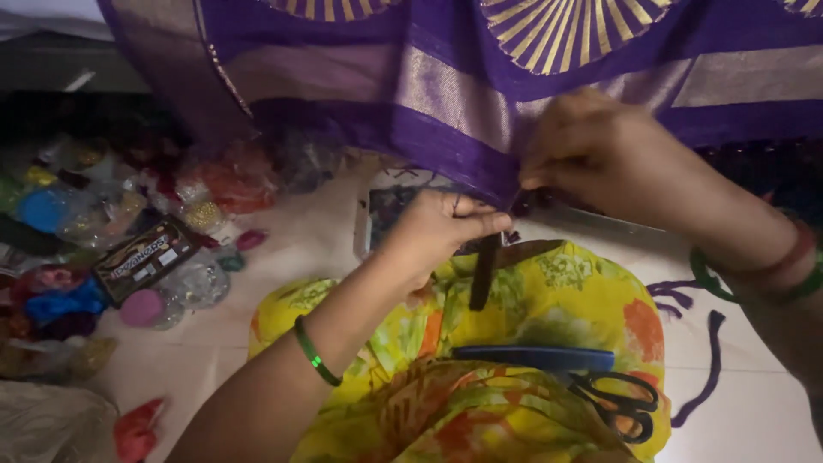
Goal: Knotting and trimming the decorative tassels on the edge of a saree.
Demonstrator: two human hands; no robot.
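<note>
— Where are the hands?
— Both are at the lower edge of the purple cloth (446, 129) with gold bands, which hangs down from the top of the view. The left hand (433, 231) has its grip pinched on that edge; the right hand (591, 150) pinches it just beside
— And below?
— A yellow flowered cloth (531, 343) over the lap, with black-handled scissors (617, 403) and a blue comb (531, 357) lying on it; bags of coloured beads (111, 231) lie on the floor to the left
</note>
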